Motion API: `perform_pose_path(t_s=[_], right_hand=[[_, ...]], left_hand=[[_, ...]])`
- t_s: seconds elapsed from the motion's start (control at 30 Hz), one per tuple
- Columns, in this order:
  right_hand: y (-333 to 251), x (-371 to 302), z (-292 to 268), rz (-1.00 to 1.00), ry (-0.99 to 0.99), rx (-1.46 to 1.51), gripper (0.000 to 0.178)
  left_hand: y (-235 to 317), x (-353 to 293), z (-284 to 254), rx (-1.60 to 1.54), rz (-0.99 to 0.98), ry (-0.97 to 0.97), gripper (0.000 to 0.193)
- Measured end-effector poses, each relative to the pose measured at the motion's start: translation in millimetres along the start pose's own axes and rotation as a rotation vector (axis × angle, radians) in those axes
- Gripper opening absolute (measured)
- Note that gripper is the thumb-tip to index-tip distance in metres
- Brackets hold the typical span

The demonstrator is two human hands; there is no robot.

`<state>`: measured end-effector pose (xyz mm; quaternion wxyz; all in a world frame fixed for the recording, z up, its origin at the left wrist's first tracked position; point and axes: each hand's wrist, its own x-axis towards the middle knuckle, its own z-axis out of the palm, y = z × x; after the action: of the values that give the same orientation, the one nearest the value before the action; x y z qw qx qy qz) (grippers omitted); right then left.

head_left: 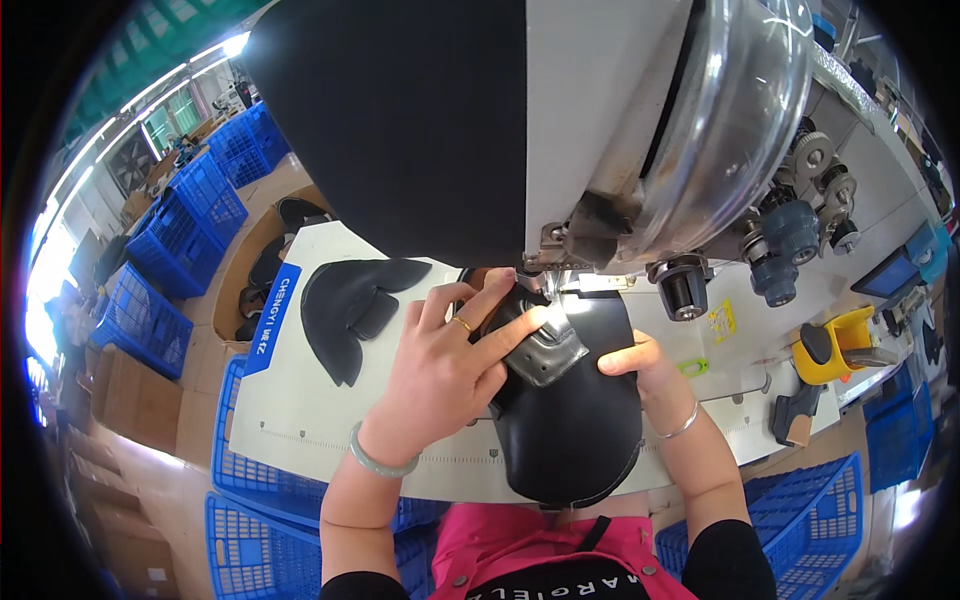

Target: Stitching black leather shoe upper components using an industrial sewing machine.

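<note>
A black leather shoe upper [570, 440] lies under the head of a sewing machine [595, 130]. On top of it sits a smaller shiny black leather flap [548, 358] with small holes. My left hand [445, 355], wearing a ring and a pale bangle, holds the work from the left, its index finger pressed on the flap and other fingers close to the lit needle area. My right hand [655, 370] grips the upper's right edge, thumb on top and the other fingers hidden underneath. The needle itself is hard to make out.
Another black leather upper [335, 310] lies on the white table [290, 430] to the left. Toward the right are a green clip-like item [692, 368], a yellow holder [840, 345] and a black piece [795, 412]. Blue crates [260, 540] stand below the table; a cardboard bin [230, 270] is beyond it.
</note>
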<state>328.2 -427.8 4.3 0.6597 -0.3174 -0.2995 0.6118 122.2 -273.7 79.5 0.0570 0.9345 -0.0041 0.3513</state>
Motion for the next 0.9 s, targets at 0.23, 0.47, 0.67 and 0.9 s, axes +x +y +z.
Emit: perform_pose_path(t_s=[0.23, 0.47, 0.67, 0.9], right_hand=[[0.2, -3.6, 6.5, 0.022, -0.012, 0.053, 0.051], [2.4, -8.6, 8.3, 0.041, -0.073, -0.006, 0.063], [5.9, -5.2, 17.8, -0.024, -0.114, 0.025, 0.066], [6.7, -6.6, 15.3, 0.024, -0.092, 0.027, 0.066]], left_hand=[[13.3, -9.1, 13.8, -0.098, 0.074, 0.11, 0.042], [9.5, 0.7, 8.7, -0.309, -0.014, 0.169, 0.029], [13.9, -6.1, 10.7, -0.125, 0.104, 0.158, 0.025], [18.1, -8.3, 10.8, -0.103, 0.082, 0.128, 0.029]])
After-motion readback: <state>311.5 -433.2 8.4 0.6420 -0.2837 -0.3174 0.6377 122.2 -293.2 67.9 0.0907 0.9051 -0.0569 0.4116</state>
